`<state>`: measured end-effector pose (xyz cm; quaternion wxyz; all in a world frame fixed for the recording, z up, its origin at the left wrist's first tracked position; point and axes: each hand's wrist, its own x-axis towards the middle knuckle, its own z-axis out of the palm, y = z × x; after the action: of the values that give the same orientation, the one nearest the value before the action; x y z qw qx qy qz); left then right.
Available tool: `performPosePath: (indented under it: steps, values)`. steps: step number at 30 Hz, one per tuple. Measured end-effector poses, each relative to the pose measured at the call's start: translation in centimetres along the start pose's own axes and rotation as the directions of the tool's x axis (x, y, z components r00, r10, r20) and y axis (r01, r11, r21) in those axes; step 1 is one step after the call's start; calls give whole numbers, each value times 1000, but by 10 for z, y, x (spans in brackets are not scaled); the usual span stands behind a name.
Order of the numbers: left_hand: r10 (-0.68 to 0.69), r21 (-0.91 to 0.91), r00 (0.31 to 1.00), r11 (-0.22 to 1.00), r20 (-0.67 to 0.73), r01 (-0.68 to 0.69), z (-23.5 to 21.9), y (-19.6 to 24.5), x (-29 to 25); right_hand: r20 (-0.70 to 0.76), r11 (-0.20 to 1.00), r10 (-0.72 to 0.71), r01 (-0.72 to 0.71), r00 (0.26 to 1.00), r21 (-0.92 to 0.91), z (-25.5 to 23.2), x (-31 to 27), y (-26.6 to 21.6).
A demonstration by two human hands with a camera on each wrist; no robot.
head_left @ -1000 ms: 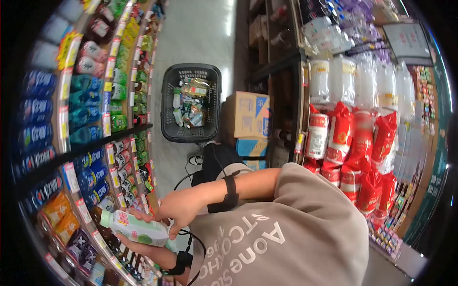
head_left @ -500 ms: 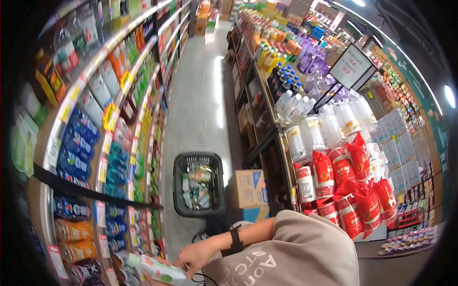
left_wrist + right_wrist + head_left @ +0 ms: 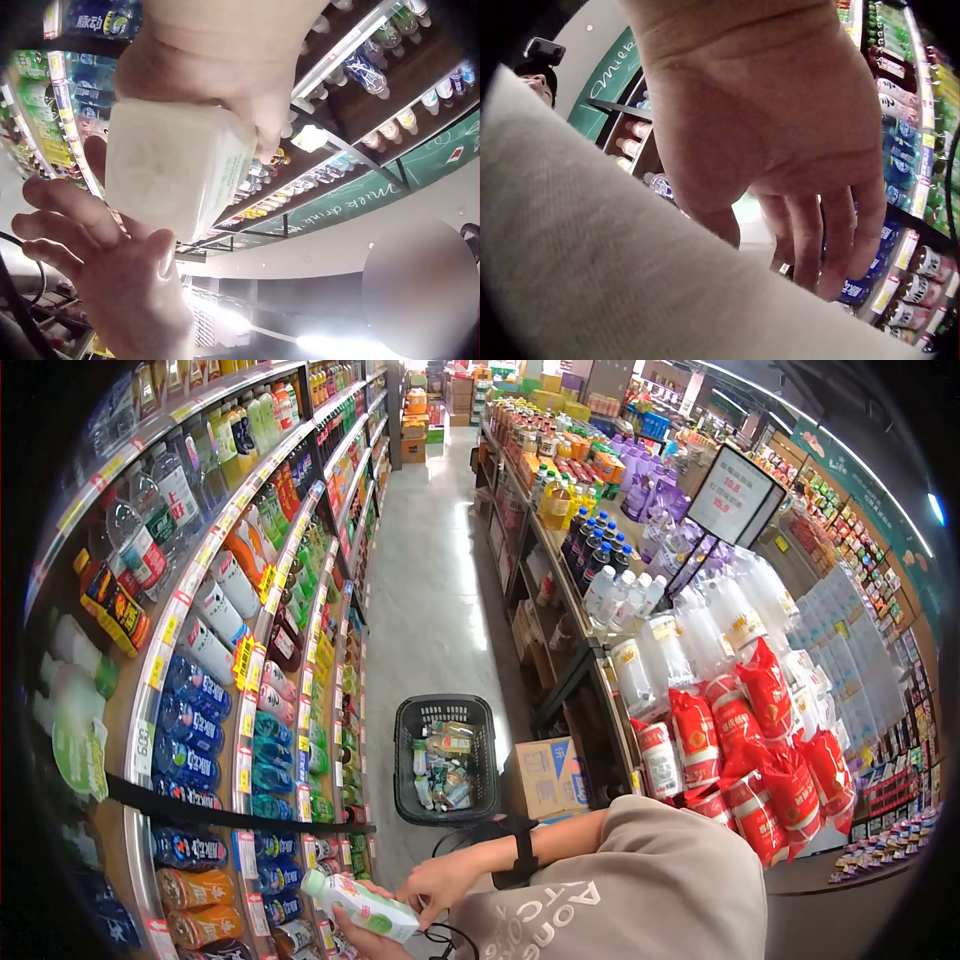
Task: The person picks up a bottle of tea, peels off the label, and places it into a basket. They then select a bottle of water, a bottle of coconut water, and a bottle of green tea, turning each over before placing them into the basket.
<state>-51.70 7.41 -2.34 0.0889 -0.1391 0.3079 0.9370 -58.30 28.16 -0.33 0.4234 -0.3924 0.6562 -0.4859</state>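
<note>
A square white drink bottle (image 3: pixel 372 910) with a pale green cap and green-and-pink print lies tilted between both hands. My left hand (image 3: pixel 362 940) grips it from the shelf side, and in the left wrist view this hand (image 3: pixel 225 60) wraps the bottle's body above its pale base (image 3: pixel 157 176). At the base end, my right hand (image 3: pixel 442 882) pinches the bottle with thumb and index finger. The other fingers of the right hand (image 3: pixel 105 262) are spread away from it. In the right wrist view the palm and a sleeve hide most of the bottle.
A black shopping basket (image 3: pixel 403 760) holding several bottles stands on the aisle floor. Drink shelves (image 3: pixel 160 650) line the left side. To the right are a cardboard carton (image 3: pixel 540 775), a display stand with red packets (image 3: pixel 735 730) and a price sign (image 3: pixel 735 495).
The head view has tilted up, showing more of the aisle and shifting the basket and hands lower in the picture. Both hands keep hold of the bottle.
</note>
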Motion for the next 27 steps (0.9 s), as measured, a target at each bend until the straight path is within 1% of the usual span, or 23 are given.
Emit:
performPosePath:
  steps: [3, 5, 6, 7, 8, 9, 10, 11, 12, 14, 15, 18, 21, 23, 27]
  values:
    - [18, -181, 997, 983, 80, -4, 23, -1, 21, 31, 999, -35, 34, 999, 40, -30, 4, 12]
    - [155, 43, 983, 988, -100, -151, 31, -12, 45, 61, 995, -31, 25, 998, 93, -48, 4, 25]
    - [223, 169, 956, 967, -191, -191, 32, -20, 53, 49, 997, -47, 43, 998, 68, -56, 5, 33]
    - [287, 302, 916, 932, -280, -200, 39, -27, 54, 40, 997, -61, 58, 997, 60, -66, 7, 39]
    - [311, 332, 907, 919, -284, -211, 41, -30, 64, 33, 996, -71, 69, 997, 65, -71, 6, 47]
    - [265, 257, 857, 953, -441, -162, 75, -26, 72, 16, 995, -96, 95, 995, 40, -80, 5, 49]
    - [240, 265, 880, 954, -409, -137, 49, -27, 83, -2, 992, -125, 125, 992, 20, -91, 2, 51]
    - [191, 247, 956, 960, -220, -135, 50, -23, 88, -16, 992, -100, 101, 995, 73, -98, -3, 52]
    - [203, 266, 949, 954, -242, -137, 70, -26, 95, -31, 992, -73, 76, 997, 102, -109, -7, 54]
    - [219, 324, 952, 935, -215, -143, 77, -32, 108, -18, 996, -38, 39, 999, 74, -124, -14, 59]
    - [208, 323, 952, 937, -223, -129, 84, -36, 113, -12, 998, -19, 19, 1000, 53, -130, -17, 63]
    - [187, 328, 956, 939, -226, -106, 101, -44, 123, -9, 998, -51, 51, 999, 37, -141, -24, 72]
    - [215, 340, 958, 930, -192, -140, 114, -49, 128, 28, 999, -41, 40, 999, 28, -150, -30, 67]
    - [232, 347, 952, 925, -201, -152, 120, -45, 126, 46, 999, -46, 46, 998, 11, -155, -31, 63]
    - [272, 417, 923, 898, -273, -141, 114, -40, 116, 61, 999, -35, 37, 998, -29, -136, -32, 56]
